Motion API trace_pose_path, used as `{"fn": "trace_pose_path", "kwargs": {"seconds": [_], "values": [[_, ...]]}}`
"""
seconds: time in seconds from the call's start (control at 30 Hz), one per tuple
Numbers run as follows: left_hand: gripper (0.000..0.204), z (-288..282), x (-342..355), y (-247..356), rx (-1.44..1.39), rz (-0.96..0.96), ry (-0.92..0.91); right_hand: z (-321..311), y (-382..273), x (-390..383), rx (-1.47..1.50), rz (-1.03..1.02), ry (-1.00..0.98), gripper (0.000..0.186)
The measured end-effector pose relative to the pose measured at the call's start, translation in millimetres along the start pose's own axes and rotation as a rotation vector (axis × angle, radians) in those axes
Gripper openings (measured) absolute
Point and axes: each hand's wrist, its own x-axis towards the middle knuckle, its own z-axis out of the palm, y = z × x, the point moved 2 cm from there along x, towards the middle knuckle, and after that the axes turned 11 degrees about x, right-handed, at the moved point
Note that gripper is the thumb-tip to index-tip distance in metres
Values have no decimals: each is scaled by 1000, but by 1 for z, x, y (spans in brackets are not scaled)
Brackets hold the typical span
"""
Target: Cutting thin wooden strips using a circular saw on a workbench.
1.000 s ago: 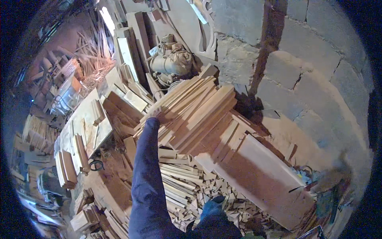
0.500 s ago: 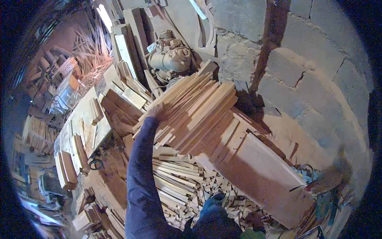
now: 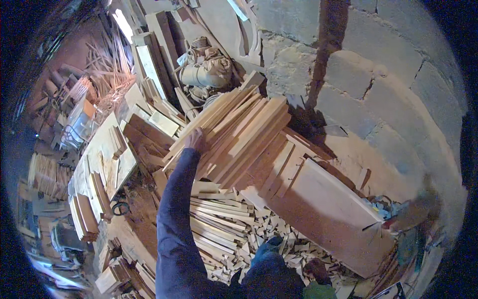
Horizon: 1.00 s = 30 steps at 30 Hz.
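Observation:
My left hand [image 3: 196,140] lies at the near left end of a pile of sawn wooden strips [image 3: 256,132], its fingers closed over the edge of some strips. The dark blue sleeve [image 3: 177,209] reaches up to it from the lower edge. The strips lie side by side and stacked, slanting up to the right, their ends uneven. They rest across one end of a long wooden bench top [image 3: 331,209]. My right hand does not show.
Below the pile lie more long strips [image 3: 219,226] and many small offcuts [image 3: 286,234]. A dusty motor-like machine [image 3: 206,72] stands behind. A block wall [image 3: 383,84] rises at the right. At the left, a pale board [image 3: 107,159] carries wood pieces.
The view has shifted slightly. Short strip ends that stuck out beside my left hand no longer show there. My left hand stays at the same end of the pile.

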Motion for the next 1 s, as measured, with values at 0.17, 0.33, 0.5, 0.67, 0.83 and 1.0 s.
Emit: {"fn": "trace_pose_path", "kwargs": {"seconds": [0.17,0.33,0.5,0.67,0.83,1.0], "values": [[51,-41,15,0,-144,34,-239,11,-33,5,85,-100,61,29],[17,-116,-2,36,-997,-236,-317,13,-186,23,153,-421,60,25],[55,-233,-32,187,-1468,-84,-129,23,-414,30,529,-1005,-162,100],[60,-295,-47,337,-1577,284,-79,19,-506,18,313,-1144,229,69],[68,-281,-47,397,-1537,403,-35,4,-463,12,376,-1212,420,38],[86,-243,-73,426,-1520,529,-243,-4,-397,40,333,-956,428,41]]}}
